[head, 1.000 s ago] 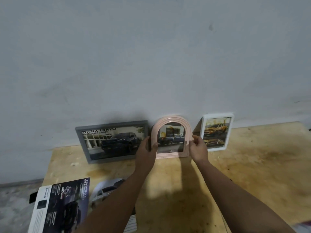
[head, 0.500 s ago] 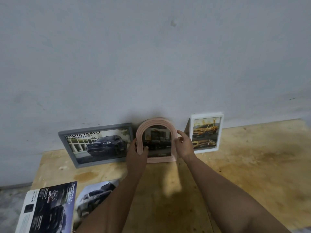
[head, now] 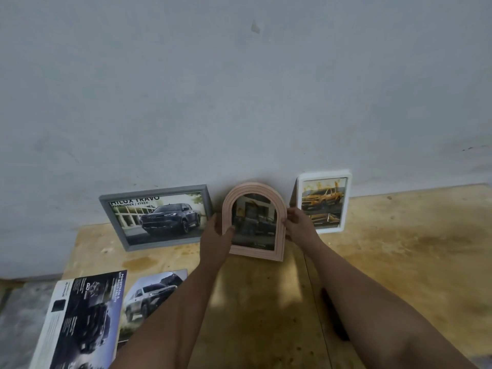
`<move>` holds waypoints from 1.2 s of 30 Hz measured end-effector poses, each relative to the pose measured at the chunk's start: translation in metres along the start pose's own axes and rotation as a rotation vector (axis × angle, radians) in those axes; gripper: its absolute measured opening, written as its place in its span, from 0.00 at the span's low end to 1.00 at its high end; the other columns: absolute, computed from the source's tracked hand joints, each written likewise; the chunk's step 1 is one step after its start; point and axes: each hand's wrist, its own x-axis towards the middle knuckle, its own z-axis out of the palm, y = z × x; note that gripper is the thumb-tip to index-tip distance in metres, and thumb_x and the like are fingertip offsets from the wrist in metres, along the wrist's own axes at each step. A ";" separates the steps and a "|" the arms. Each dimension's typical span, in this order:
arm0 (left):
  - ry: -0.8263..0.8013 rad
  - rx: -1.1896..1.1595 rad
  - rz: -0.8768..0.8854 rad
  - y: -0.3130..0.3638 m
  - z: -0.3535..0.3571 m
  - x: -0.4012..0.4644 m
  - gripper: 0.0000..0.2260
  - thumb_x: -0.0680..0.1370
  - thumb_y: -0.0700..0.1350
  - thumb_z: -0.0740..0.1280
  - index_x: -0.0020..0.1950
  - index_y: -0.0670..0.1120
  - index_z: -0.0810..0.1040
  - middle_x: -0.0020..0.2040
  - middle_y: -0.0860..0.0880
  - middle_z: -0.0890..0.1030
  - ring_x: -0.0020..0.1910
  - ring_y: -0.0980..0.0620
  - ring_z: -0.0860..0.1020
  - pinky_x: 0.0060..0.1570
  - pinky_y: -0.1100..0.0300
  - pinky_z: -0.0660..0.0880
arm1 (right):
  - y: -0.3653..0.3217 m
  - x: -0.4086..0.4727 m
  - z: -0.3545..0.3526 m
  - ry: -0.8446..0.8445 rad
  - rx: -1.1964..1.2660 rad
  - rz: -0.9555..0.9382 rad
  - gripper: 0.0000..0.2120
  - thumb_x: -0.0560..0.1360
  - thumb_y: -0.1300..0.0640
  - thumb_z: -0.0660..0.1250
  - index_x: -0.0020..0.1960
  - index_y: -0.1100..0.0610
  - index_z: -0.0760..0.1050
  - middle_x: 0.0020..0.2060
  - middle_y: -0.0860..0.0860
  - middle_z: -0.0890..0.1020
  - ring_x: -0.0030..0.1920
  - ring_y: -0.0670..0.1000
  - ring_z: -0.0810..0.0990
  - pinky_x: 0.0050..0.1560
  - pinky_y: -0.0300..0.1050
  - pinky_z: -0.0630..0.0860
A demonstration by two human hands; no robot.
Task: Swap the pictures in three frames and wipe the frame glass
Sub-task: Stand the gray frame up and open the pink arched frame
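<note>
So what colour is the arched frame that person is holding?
Pale pink, with ridged bands round the arched frame. The head view, the only one, shows it clearly.

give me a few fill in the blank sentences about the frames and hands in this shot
1. Both hands hold the ____ frame, left hand on one edge and right hand on the other.
2. The grey frame shows a dark truck; the white frame shows a ____ one.
3. The pink frame has an ____ top.
4. The two loose car prints lie on the table to the person's ____.

Missing words: pink; yellow; arched; left
</note>
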 end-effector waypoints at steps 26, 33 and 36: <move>-0.008 0.615 0.626 -0.037 -0.008 -0.138 0.16 0.80 0.45 0.64 0.67 0.52 0.80 0.63 0.53 0.82 0.61 0.51 0.78 0.58 0.51 0.75 | 0.043 -0.085 -0.041 0.004 0.183 0.262 0.17 0.84 0.43 0.57 0.56 0.54 0.78 0.53 0.53 0.82 0.55 0.55 0.81 0.61 0.60 0.75; -0.129 0.904 0.755 -0.101 0.006 -0.177 0.17 0.78 0.51 0.65 0.66 0.52 0.81 0.68 0.52 0.80 0.69 0.47 0.76 0.63 0.50 0.70 | 0.099 -0.104 -0.046 -0.073 -0.151 0.316 0.16 0.83 0.53 0.58 0.63 0.59 0.79 0.61 0.56 0.80 0.60 0.56 0.78 0.63 0.53 0.75; -0.156 0.991 0.688 -0.131 0.019 -0.187 0.19 0.78 0.52 0.65 0.68 0.52 0.78 0.73 0.48 0.76 0.75 0.43 0.70 0.73 0.43 0.65 | 0.121 -0.113 -0.044 -0.139 -0.235 0.284 0.20 0.83 0.52 0.58 0.69 0.60 0.77 0.67 0.55 0.78 0.68 0.59 0.74 0.70 0.57 0.72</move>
